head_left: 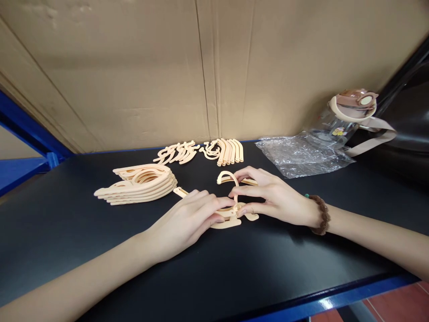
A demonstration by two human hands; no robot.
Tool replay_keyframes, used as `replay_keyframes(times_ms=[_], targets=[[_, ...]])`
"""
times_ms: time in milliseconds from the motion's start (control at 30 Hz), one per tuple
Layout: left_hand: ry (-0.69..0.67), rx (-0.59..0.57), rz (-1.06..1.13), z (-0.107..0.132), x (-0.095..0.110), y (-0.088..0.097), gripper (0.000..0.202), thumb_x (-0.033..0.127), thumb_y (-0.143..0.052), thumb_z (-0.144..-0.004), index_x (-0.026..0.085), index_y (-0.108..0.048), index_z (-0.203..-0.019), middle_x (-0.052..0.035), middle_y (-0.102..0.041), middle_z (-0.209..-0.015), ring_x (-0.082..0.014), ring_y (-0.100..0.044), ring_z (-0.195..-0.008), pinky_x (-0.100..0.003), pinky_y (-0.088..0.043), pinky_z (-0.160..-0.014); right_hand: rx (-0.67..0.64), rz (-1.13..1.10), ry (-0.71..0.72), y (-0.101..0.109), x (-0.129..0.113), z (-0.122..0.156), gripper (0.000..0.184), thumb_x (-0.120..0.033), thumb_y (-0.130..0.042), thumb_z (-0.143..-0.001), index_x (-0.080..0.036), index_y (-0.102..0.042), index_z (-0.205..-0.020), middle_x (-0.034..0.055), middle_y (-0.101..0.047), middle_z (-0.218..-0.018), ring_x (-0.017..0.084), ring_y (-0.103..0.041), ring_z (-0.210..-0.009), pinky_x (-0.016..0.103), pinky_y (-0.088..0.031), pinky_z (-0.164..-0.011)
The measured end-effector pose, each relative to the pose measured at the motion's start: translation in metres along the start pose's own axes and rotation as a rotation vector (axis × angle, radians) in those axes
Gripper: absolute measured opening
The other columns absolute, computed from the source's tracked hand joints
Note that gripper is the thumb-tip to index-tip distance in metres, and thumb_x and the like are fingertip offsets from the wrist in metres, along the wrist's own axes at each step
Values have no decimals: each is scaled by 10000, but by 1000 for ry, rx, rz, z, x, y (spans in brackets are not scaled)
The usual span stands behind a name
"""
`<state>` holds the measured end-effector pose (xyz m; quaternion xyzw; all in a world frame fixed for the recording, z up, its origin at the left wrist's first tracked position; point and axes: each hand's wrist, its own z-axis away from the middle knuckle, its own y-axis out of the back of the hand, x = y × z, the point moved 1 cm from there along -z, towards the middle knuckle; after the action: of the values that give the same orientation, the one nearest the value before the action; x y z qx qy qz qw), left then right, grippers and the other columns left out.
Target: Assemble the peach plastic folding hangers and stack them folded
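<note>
Pinching a peach hanger (pixel 230 213), middle of the tabletop (pixel 187 286)

Stack of hangers (pixel 147 191) on the left, then the left hand (pixel 187 217) gripping the hanger's body, right hand (pixel 279 197) pinching its hook (pixel 229 174), crinkly plastic (pixel 295 156) and a bottle (pixel 335 127) further over.

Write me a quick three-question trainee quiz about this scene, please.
1. Which wrist wears the fuzzy brown bracelet?
2. True or false: the stack of curved cream plastic pieces sits farther left than the crinkled clear plastic bag.
3. What does the right hand touch? A: a transparent bottle with a brown lid; B: a curved cream plastic hook; C: a beige strap.

Key: 1. right; 2. true; 3. B.
</note>
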<state>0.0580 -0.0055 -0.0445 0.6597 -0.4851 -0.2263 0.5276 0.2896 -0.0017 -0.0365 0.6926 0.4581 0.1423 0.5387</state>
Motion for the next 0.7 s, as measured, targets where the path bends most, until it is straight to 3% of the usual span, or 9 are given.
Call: replay_keyframes(times_ms=[233,433,533,700], targets=[[-51,-30,-72,-1,-2,-1,372,179,-332,-994,272,-454,-1332,-8,-570,-836,-141,-476,-731,-252,-383,-696,37,178,34,3,-5,0,309,-428,-503,-920,-218,-649,-1092,105,-546,-1149,214,-531,-1055,395,-465,-895],[-9,-9,-36,-2,1,-2,299,223,-361,-994,227,-507,-1255,-21,-616,-890,-150,-513,-756,-262,-406,-706,93,362,129,4,-10,-1,346,-412,-426,-958,-167,-645,-1065,154,-568,-1135,237,-533,-1073,393,-466,-861],[56,4,23,-2,2,-1,262,234,-393,-982,220,-473,-1231,-25,-635,-972,-147,-558,-792,-263,-433,-733,112,387,156,4,-9,-1,348,-420,-432,-956,-162,-640,-1060,148,-585,-1131,235,-530,-1097,392,-455,-882],[82,28,0,-2,4,-1,218,232,-408,-970,206,-474,-1176,-22,-648,-935,-155,-592,-788,-267,-451,-708,132,374,138,4,-7,-2,361,-458,-452,-938,-176,-640,-1063,130,-598,-1131,225,-542,-1065,381,-452,-860]])
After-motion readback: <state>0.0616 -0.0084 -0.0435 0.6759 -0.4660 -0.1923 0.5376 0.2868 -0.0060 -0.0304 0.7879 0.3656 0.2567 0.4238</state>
